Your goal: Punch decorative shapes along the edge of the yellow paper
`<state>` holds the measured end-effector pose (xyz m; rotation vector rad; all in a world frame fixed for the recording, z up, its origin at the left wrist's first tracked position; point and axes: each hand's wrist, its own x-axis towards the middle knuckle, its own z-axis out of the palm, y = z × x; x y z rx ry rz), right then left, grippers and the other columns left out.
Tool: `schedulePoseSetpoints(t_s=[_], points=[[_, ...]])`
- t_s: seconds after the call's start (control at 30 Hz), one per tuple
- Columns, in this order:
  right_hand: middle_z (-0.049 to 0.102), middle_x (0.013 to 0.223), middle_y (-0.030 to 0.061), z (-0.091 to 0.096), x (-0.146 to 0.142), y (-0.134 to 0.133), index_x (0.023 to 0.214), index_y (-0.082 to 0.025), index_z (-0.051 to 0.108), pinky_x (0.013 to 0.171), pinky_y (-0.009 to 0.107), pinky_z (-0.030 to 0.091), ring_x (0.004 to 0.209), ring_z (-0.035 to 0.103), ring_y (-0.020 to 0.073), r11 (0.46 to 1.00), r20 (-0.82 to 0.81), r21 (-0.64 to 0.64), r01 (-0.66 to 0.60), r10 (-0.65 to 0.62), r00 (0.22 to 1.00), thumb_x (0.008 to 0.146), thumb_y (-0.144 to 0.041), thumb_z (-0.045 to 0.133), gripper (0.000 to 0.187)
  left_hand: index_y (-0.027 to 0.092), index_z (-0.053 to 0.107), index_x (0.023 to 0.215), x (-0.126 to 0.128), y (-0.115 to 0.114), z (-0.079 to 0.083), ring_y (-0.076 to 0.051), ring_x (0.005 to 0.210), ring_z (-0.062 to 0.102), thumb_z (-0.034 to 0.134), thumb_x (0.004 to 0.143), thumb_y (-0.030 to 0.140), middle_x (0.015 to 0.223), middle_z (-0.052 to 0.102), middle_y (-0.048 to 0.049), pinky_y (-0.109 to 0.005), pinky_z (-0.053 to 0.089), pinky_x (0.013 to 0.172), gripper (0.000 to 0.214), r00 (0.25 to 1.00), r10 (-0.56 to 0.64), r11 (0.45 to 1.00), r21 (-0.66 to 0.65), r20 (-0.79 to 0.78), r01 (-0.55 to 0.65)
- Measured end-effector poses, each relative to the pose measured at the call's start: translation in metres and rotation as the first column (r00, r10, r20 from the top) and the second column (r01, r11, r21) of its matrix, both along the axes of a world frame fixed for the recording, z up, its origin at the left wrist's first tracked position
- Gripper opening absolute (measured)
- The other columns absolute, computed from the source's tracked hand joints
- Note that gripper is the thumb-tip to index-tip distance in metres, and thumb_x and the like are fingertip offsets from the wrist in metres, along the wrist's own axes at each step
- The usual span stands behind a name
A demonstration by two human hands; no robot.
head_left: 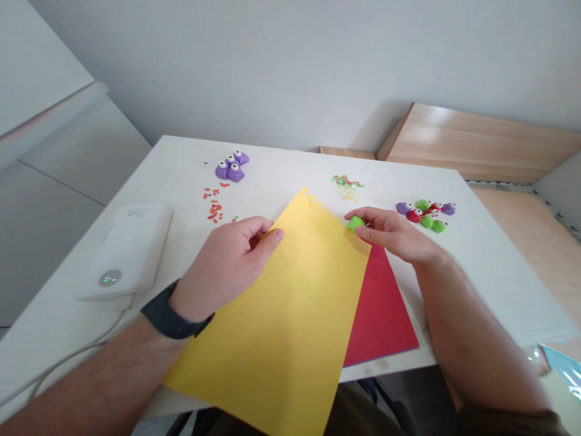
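Note:
My left hand [231, 260], with a dark band on its wrist, pinches the edge of a yellow paper sheet [272, 339]. My right hand [390, 233] holds a small green craft paper punch [355, 224] on the sheet's notched top edge. The sheet lies partly over a red paper sheet [381, 309] on a white table [499, 284]. Several purple punches [231, 167] stand at the back left, beside red paper bits [213, 207]. Several red, green and purple punches [424, 216] sit just beyond my right hand.
A heap of green, red and pale paper scraps [347, 186] lies at the table's back. A white device [129, 251] with a lit button and a cable sits at the left. Wooden boards [481, 142] stand beyond the table's right back corner.

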<state>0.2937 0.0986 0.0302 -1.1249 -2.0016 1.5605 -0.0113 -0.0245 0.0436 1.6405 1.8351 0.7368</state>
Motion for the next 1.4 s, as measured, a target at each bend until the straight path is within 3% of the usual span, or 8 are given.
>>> schedulePoseSetpoints(t_s=[0.2,0.5,1.17,1.4], points=[[0.078,0.112,0.006,0.0,-0.001,-0.001,0.123,-0.027,0.076,0.089,0.044,0.056,0.102,0.07,0.029,0.994,0.05,0.106,0.009,-0.014,0.999,0.087,-0.053,0.078,0.045,0.021,0.069,0.09,0.002,-0.002,0.007,-0.014,0.067,0.059,0.054,0.102,0.047,0.074,0.069,0.0055,-0.027,0.038,0.064,0.032,1.0,-0.013,0.999,-0.032,0.001,0.013],[0.078,0.111,0.0062,-0.001,0.0,0.0,0.124,-0.026,0.076,0.088,0.043,0.056,0.099,0.07,0.0285,0.988,0.076,0.154,0.009,-0.021,0.997,0.087,-0.054,0.077,0.046,0.02,0.07,0.09,0.002,0.0,0.005,-0.014,0.063,0.058,0.056,0.101,0.048,0.071,0.068,0.0057,-0.027,0.037,0.061,0.033,1.0,-0.005,0.999,-0.034,0.019,0.006],[0.077,0.111,0.0058,-0.007,-0.006,-0.002,0.129,-0.027,0.073,0.085,0.043,0.057,0.096,0.07,0.0271,0.988,0.073,0.149,0.042,-0.053,0.996,0.088,-0.055,0.075,0.049,0.023,0.069,0.087,0.0,0.0,0.0,-0.014,0.062,0.059,0.057,0.099,0.049,0.069,0.067,0.0064,-0.029,0.039,0.059,0.031,1.0,0.003,1.0,-0.009,0.022,-0.003],[0.077,0.109,0.0056,-0.006,-0.01,-0.004,0.131,-0.026,0.071,0.083,0.04,0.057,0.098,0.069,0.0264,0.994,0.017,0.093,0.065,-0.067,0.998,0.088,-0.056,0.075,0.052,0.021,0.07,0.087,0.001,0.0,0.002,-0.014,0.062,0.056,0.057,0.099,0.048,0.069,0.066,0.0063,-0.028,0.037,0.059,0.032,1.0,0.004,1.0,-0.015,0.03,-0.004]])
